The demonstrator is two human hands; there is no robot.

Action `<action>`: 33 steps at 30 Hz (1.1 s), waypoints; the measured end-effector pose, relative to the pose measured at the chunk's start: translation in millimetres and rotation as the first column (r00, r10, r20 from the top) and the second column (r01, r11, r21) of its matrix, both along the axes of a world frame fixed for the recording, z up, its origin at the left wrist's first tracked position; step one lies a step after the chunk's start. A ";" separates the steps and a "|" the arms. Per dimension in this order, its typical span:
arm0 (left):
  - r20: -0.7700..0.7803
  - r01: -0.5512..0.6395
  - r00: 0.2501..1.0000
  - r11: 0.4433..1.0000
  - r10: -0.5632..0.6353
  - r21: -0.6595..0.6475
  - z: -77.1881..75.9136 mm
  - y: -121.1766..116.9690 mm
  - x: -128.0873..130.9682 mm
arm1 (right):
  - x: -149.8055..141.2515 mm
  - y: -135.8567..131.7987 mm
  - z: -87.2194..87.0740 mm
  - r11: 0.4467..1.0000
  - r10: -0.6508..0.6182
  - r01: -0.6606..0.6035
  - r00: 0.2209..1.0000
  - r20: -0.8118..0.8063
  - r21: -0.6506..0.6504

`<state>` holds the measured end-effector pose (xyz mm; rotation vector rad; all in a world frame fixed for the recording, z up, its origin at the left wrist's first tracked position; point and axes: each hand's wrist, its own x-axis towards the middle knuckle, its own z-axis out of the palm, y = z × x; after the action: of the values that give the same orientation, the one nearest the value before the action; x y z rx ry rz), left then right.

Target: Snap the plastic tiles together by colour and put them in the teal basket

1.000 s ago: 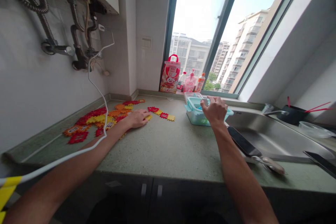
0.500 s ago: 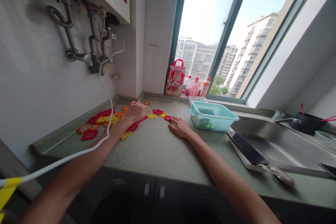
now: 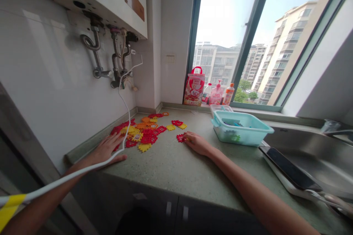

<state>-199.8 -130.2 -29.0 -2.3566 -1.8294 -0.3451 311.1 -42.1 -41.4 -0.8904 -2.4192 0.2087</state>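
My left hand (image 3: 110, 148) lies palm down at the near left side of a pile of interlocking plastic pieces. Its fingers are stretched out, the fingertips touch the pile's edge, and the thumb points right. In the pile are red pieces (image 3: 149, 136), yellow pieces (image 3: 145, 147) and orange pieces (image 3: 146, 121) with notched edges. My right hand (image 3: 197, 143) rests on the counter with bent fingers gripping a red notched piece (image 3: 180, 138), partly covered by the fingertips. Just beyond it sit a yellow piece (image 3: 170, 127), a red piece (image 3: 177, 122) and another yellow piece (image 3: 183, 126).
A turquoise bin (image 3: 242, 128) holding more pieces stands right of my right hand. Farther right are a phone (image 3: 289, 169) and a steel sink (image 3: 311, 154). A white cable (image 3: 82, 169) hangs across my left arm. Bottles (image 3: 216, 94) and a box (image 3: 195, 90) line the windowsill.
My left hand has moved from the far side of the pile to its near left side and flattened out. My right hand has drawn the red piece slightly nearer and left. The view has shifted left.
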 end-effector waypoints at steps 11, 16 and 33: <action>0.073 0.083 0.992 0.975 -0.099 0.206 12.1 78.4 68.6 | -7.6 -14.8 10.4 0.991 -0.136 0.135 0.990 0.036 0.022; -0.152 0.387 0.922 0.844 -0.356 0.371 35.2 41.6 110.4 | 4.8 -6.9 13.7 0.984 -0.177 0.178 0.983 0.047 -0.022; -0.155 0.561 0.828 0.801 -0.539 0.212 25.6 95.3 296.2 | 20.5 0.6 13.5 0.986 -0.158 0.155 0.987 -0.041 -0.068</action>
<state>96.4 -35.0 -3.4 -2.6178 -0.9493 -0.4879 331.6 -41.5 -27.8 -1.0876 -2.2980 0.2471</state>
